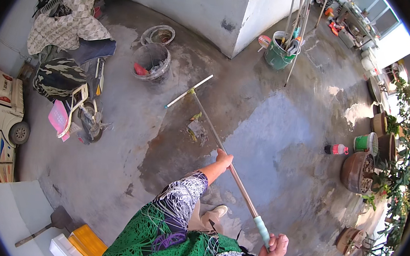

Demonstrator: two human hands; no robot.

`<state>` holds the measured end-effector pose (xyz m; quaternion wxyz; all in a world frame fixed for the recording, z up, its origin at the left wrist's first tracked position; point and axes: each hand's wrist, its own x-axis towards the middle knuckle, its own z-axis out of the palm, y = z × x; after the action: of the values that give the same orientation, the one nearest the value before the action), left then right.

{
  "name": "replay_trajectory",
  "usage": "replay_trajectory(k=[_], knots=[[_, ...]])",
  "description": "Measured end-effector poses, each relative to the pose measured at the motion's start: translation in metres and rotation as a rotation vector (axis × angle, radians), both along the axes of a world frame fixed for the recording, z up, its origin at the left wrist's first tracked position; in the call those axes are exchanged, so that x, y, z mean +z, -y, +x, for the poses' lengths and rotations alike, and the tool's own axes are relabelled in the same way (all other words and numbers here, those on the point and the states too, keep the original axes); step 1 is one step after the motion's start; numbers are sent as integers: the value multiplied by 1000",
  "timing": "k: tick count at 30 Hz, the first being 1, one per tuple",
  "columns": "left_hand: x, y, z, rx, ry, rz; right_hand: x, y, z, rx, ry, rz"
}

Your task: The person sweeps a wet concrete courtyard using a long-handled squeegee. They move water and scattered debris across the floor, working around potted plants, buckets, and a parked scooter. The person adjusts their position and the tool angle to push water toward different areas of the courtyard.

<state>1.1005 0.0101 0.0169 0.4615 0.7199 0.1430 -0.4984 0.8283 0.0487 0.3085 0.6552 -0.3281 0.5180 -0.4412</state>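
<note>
A long-handled floor squeegee (240,181) slants across the middle, its pole coppery and metallic with a pale green grip at the near end. Partway down the pole, my left hand (222,160) is closed around it. My right hand (274,251) wraps the end of the pale green grip, close to my body. The narrow white crosspiece (201,85) rests on the floor at the far end. Just nearer than the crosspiece lies a small heap of wet debris (197,131) with yellowish leaves, on a dark damp patch.
Two buckets (152,62) stand far left of the squeegee head. A green bucket (278,56) full of poles is beyond, by a wall corner. Flower pots (355,171) and a bottle (336,149) line the right. A covered bike (63,79) and a van (1,120) are left.
</note>
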Motion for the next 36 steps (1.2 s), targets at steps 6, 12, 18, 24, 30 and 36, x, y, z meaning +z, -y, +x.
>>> replay_trajectory(k=[6,12,18,24,30,36], knots=[[-12,-32,-12,-148,47,70,-6,-35,2,-154,-176,136],[23,-69,-49,-274,-40,23,68,-63,13,-252,-474,424],[56,-84,-59,-370,-114,85,86,-80,-5,-249,-544,466],[65,-98,-81,-422,-183,112,89,-99,-27,-250,-569,513],[26,-65,-70,-570,47,138,53,-93,-29,-122,-529,532],[0,41,19,-534,279,174,-4,-44,24,151,-186,590]])
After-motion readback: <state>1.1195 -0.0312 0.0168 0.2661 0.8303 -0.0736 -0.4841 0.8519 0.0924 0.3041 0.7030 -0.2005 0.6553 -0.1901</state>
